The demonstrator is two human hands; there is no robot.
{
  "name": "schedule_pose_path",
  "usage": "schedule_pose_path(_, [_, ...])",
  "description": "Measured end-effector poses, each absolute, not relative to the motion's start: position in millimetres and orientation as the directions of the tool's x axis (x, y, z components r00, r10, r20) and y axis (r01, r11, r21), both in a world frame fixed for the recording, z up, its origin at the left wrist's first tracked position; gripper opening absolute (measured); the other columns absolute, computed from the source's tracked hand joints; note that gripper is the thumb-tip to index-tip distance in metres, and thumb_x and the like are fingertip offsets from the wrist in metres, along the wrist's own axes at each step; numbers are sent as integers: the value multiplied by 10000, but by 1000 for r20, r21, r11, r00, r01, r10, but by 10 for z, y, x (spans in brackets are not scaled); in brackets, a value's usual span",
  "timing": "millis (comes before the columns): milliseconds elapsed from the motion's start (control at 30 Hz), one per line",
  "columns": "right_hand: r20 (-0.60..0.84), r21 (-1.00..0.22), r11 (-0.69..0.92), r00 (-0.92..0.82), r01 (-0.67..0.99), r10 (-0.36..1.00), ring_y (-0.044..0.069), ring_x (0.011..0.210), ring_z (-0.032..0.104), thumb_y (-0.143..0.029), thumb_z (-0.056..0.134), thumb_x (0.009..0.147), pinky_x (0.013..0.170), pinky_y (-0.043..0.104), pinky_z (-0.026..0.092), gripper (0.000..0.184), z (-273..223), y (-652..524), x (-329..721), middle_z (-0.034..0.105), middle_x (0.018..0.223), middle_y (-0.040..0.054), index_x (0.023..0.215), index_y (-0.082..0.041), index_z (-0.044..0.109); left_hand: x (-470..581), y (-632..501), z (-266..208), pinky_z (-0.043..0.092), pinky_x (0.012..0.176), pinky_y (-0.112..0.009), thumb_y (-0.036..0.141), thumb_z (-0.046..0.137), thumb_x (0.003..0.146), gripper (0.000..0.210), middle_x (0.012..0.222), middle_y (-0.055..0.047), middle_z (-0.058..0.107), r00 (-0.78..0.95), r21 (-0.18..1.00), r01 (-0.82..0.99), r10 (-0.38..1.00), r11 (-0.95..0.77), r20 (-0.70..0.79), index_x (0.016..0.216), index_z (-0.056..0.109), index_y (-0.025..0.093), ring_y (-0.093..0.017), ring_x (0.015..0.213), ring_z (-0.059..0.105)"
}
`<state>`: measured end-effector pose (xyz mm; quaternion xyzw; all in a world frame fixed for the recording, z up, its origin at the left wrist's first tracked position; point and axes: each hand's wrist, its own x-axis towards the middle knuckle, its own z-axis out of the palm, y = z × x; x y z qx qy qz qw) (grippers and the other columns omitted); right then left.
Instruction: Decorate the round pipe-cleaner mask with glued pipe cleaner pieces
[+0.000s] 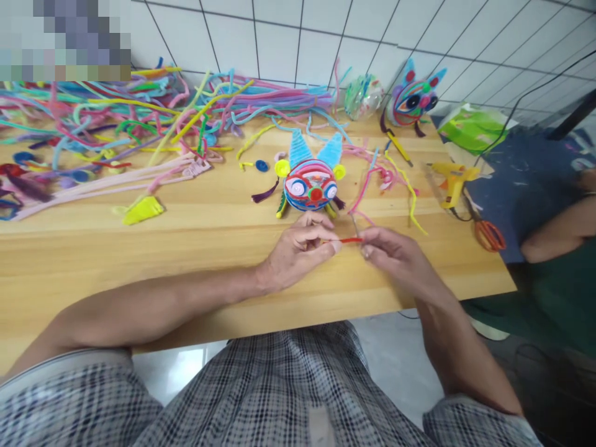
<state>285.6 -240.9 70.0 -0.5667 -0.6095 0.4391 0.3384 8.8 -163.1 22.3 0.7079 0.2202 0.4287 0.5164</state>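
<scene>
A short red pipe cleaner (350, 240) stretches level between my two hands over the wooden table. The fingers and thumb of my left hand (302, 248) are closed on its left end. At the other end, my right hand (388, 251) pinches it, and a thin grey strand sticks up beside those fingertips. Just beyond my hands stands a colourful pipe-cleaner animal figure (313, 186) with blue ears, round coiled eyes, a red nose and dark tassels. Pink pipe cleaners (361, 192) lie loosely to its right.
Piles of pipe cleaners (274, 99) cover the back and left. A similar figure (412, 102) stands at the back right. A yellow glue gun (451, 183) and orange-handled scissors (488, 236) lie at the right edge, near another person's arm (563, 230). A yellow piece (144, 211) lies left.
</scene>
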Motion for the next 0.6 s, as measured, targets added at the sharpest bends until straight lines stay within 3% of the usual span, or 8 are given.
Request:
schedule_pose_path(67, [-158,-965,-103,-221,240,962,186,823,668,-516,893,1083,777,338,605,250,706,-2484,2674,760,951,9,1140,-273,880,76,-1650,267,735,1012,-370,355,910,1159,119,1431,-116,868,571,937,-200,743,-286,349,1109,950,254,-213,1215,845])
schedule_pose_path(133, [-170,-984,-150,-271,95,947,164,776,622,-521,945,1057,745,326,585,254,664,-2493,2534,717,905,-9,1092,-275,892,71,-1672,311,755,1093,-398,379,892,1180,156,1386,-115,905,621,948,-267,722,-171,305,1117,945,246,-221,1251,884])
schedule_pose_path(267, [-196,-964,-232,-242,-131,950,137,694,584,-619,1050,978,647,300,538,383,531,-2442,2394,731,881,-18,1066,-277,901,79,-1695,380,796,1006,-366,479,915,1169,281,1222,-93,919,658,955,-295,720,-24,222,1072,924,215,-201,1075,921])
schedule_pose_path(433, [-241,-946,-296,-328,-129,913,137,662,619,-682,1115,895,581,278,527,515,453,-2352,2379,774,866,-10,982,-265,825,79,-1691,409,804,910,-391,454,883,1192,296,996,-64,870,660,946,-318,705,-53,261,1017,895,215,-193,890,884])
schedule_pose_path(600, [-192,-980,-197,-278,8,941,168,754,669,-755,1104,868,646,296,577,571,492,-2254,2490,782,926,-1,1059,-285,841,82,-1671,363,768,1022,-443,479,905,1159,284,1195,-108,908,480,950,-212,822,-230,306,1023,903,230,-224,1072,862])
